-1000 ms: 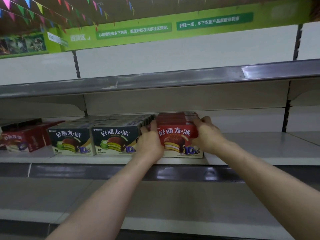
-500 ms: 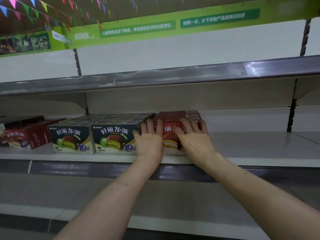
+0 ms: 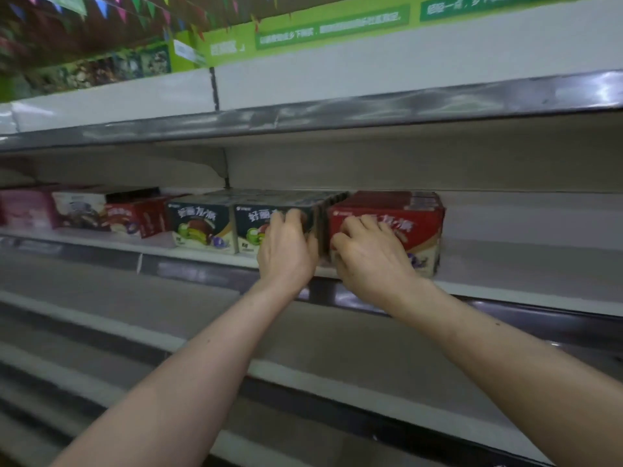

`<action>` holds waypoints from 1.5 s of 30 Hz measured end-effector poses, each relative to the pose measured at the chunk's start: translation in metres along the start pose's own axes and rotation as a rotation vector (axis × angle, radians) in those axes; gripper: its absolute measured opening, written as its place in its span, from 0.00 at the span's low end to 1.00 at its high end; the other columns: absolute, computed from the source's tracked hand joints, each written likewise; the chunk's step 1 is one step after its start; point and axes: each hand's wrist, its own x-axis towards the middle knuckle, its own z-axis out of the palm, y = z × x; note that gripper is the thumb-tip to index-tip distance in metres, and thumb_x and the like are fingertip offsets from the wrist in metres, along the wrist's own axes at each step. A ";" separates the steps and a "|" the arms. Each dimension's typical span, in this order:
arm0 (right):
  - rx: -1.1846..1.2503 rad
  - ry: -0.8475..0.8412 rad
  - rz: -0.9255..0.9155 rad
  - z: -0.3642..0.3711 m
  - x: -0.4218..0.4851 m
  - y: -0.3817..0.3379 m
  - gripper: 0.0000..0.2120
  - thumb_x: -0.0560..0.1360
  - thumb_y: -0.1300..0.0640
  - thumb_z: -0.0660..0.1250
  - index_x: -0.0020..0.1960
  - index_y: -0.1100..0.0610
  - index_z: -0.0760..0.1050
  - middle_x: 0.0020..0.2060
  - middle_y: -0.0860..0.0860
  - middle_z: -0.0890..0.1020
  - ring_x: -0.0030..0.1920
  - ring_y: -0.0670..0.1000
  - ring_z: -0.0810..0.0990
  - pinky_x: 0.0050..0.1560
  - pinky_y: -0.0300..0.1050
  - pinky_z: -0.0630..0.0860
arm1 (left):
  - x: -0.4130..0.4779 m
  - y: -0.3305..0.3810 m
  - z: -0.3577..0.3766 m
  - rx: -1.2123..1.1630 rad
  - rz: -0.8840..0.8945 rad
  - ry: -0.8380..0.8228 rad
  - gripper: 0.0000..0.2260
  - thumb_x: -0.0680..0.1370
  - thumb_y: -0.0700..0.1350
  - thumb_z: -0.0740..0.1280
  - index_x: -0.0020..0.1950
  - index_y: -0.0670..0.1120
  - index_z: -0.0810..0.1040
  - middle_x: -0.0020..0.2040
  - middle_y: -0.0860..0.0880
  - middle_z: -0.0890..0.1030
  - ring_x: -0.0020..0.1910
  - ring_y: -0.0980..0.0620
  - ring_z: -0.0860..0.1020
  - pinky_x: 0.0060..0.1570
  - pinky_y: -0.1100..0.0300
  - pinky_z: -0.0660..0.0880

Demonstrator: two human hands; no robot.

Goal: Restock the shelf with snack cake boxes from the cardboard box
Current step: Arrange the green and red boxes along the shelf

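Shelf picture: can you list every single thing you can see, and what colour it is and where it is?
red snack cake boxes: one row, red, on the middle shelf, right end of the line.
dark green snack cake boxes: two rows, dark green, left of the red row.
other boxes: a few, red, white and pink, far left; too blurred to count.
middle shelf: one, white, bare to the right of the red row.
upper shelf: one, grey edge, above the boxes.
sign: one, green, along the top.
flags: many, mixed colours, top left.
left hand: one, on the front of a dark green box.
right hand: one, on the front red box.
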 end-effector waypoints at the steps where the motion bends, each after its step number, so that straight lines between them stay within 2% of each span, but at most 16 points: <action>1: 0.034 -0.007 -0.020 0.000 0.001 -0.011 0.08 0.59 0.62 0.76 0.36 0.59 0.78 0.36 0.57 0.78 0.39 0.60 0.77 0.36 0.48 0.71 | -0.004 -0.009 -0.006 -0.013 -0.036 0.010 0.12 0.77 0.44 0.65 0.60 0.44 0.74 0.59 0.41 0.73 0.57 0.39 0.74 0.53 0.48 0.72; 3: 0.087 -0.054 -0.068 0.003 0.002 -0.036 0.07 0.68 0.59 0.71 0.46 0.60 0.80 0.45 0.57 0.80 0.47 0.60 0.77 0.43 0.50 0.69 | -0.015 -0.030 -0.019 -0.016 -0.100 0.044 0.10 0.77 0.44 0.65 0.57 0.44 0.75 0.58 0.42 0.74 0.56 0.41 0.75 0.52 0.51 0.71; 5: 0.123 -0.102 -0.129 0.006 0.002 -0.060 0.11 0.75 0.57 0.63 0.54 0.59 0.79 0.52 0.56 0.79 0.56 0.60 0.74 0.50 0.51 0.66 | -0.030 -0.054 -0.033 -0.012 -0.161 0.073 0.09 0.77 0.43 0.65 0.56 0.44 0.76 0.58 0.43 0.75 0.56 0.42 0.75 0.52 0.52 0.71; 9: 0.253 -0.114 -0.239 0.011 0.001 -0.119 0.11 0.76 0.58 0.62 0.55 0.59 0.78 0.51 0.57 0.79 0.57 0.60 0.75 0.52 0.51 0.67 | -0.060 -0.106 -0.066 0.066 -0.285 0.073 0.09 0.77 0.43 0.64 0.57 0.45 0.76 0.58 0.43 0.74 0.54 0.42 0.76 0.51 0.53 0.71; 12: 0.293 -0.206 -0.368 0.013 0.001 -0.172 0.12 0.77 0.57 0.60 0.58 0.57 0.77 0.55 0.55 0.78 0.59 0.58 0.72 0.55 0.48 0.65 | -0.082 -0.147 -0.097 0.151 -0.422 0.071 0.09 0.78 0.45 0.63 0.58 0.47 0.75 0.60 0.45 0.73 0.54 0.43 0.75 0.49 0.54 0.70; 15: 0.363 -0.222 -0.460 0.009 0.003 -0.231 0.13 0.78 0.56 0.59 0.60 0.56 0.75 0.56 0.54 0.77 0.60 0.57 0.72 0.58 0.48 0.66 | -0.107 -0.188 -0.133 0.219 -0.507 0.078 0.11 0.77 0.45 0.63 0.59 0.47 0.75 0.60 0.45 0.72 0.55 0.43 0.76 0.49 0.54 0.70; 19: 0.445 -0.198 -0.591 -0.005 0.001 -0.318 0.12 0.78 0.56 0.58 0.58 0.56 0.75 0.56 0.54 0.77 0.58 0.56 0.73 0.56 0.49 0.67 | -0.147 -0.242 -0.193 0.304 -0.641 0.074 0.11 0.78 0.46 0.63 0.60 0.49 0.75 0.60 0.46 0.73 0.54 0.43 0.76 0.52 0.53 0.73; 27: 0.630 -0.260 -0.806 -0.040 -0.017 -0.512 0.10 0.80 0.56 0.59 0.58 0.55 0.74 0.53 0.53 0.78 0.55 0.54 0.75 0.51 0.46 0.68 | -0.249 -0.365 -0.323 0.450 -0.953 -0.023 0.12 0.77 0.49 0.66 0.60 0.50 0.75 0.62 0.47 0.74 0.56 0.46 0.76 0.47 0.55 0.71; 29: 0.653 -0.295 -0.875 -0.048 -0.025 -0.559 0.10 0.79 0.56 0.58 0.58 0.56 0.74 0.53 0.53 0.78 0.55 0.54 0.74 0.50 0.46 0.67 | -0.278 -0.395 -0.352 0.440 -1.027 -0.050 0.13 0.77 0.49 0.67 0.61 0.50 0.76 0.63 0.47 0.75 0.57 0.46 0.76 0.48 0.56 0.71; 33: 0.682 -0.378 -0.970 -0.059 -0.044 -0.646 0.10 0.79 0.56 0.58 0.55 0.55 0.75 0.51 0.53 0.78 0.53 0.55 0.75 0.45 0.46 0.66 | -0.336 -0.446 -0.406 0.418 -1.211 -0.049 0.13 0.75 0.49 0.68 0.59 0.51 0.77 0.62 0.47 0.77 0.60 0.45 0.76 0.58 0.52 0.74; 36: 0.708 -0.456 -1.056 -0.067 -0.061 -0.700 0.09 0.79 0.56 0.57 0.54 0.56 0.75 0.51 0.54 0.78 0.53 0.55 0.75 0.44 0.45 0.65 | -0.381 -0.477 -0.440 0.380 -1.329 -0.023 0.13 0.76 0.47 0.68 0.60 0.48 0.78 0.60 0.47 0.79 0.59 0.46 0.77 0.53 0.57 0.73; 38: 0.725 -0.506 -1.112 -0.071 -0.073 -0.730 0.08 0.79 0.56 0.58 0.53 0.56 0.75 0.51 0.54 0.79 0.53 0.56 0.75 0.45 0.45 0.65 | -0.411 -0.493 -0.457 0.320 -1.415 -0.015 0.10 0.76 0.47 0.68 0.57 0.48 0.78 0.58 0.46 0.80 0.56 0.45 0.78 0.48 0.58 0.73; 40: 0.733 -0.549 -1.167 -0.072 -0.085 -0.758 0.09 0.79 0.57 0.58 0.54 0.56 0.75 0.52 0.54 0.79 0.54 0.56 0.75 0.46 0.45 0.65 | -0.440 -0.508 -0.470 0.277 -1.489 0.020 0.05 0.76 0.47 0.69 0.50 0.49 0.77 0.56 0.44 0.81 0.55 0.43 0.79 0.49 0.57 0.76; 42: 0.720 -0.578 -1.225 -0.072 -0.096 -0.782 0.10 0.79 0.58 0.58 0.55 0.58 0.75 0.53 0.55 0.79 0.55 0.57 0.75 0.45 0.46 0.65 | -0.466 -0.522 -0.477 0.256 -1.549 0.054 0.04 0.75 0.47 0.69 0.46 0.49 0.75 0.53 0.44 0.81 0.53 0.43 0.80 0.52 0.53 0.78; 45: 0.711 -0.639 -1.289 -0.065 -0.113 -0.817 0.09 0.78 0.58 0.58 0.55 0.58 0.75 0.53 0.56 0.79 0.54 0.58 0.76 0.45 0.47 0.68 | -0.500 -0.540 -0.482 0.223 -1.649 0.098 0.04 0.75 0.45 0.68 0.46 0.48 0.74 0.48 0.46 0.77 0.52 0.44 0.78 0.51 0.52 0.79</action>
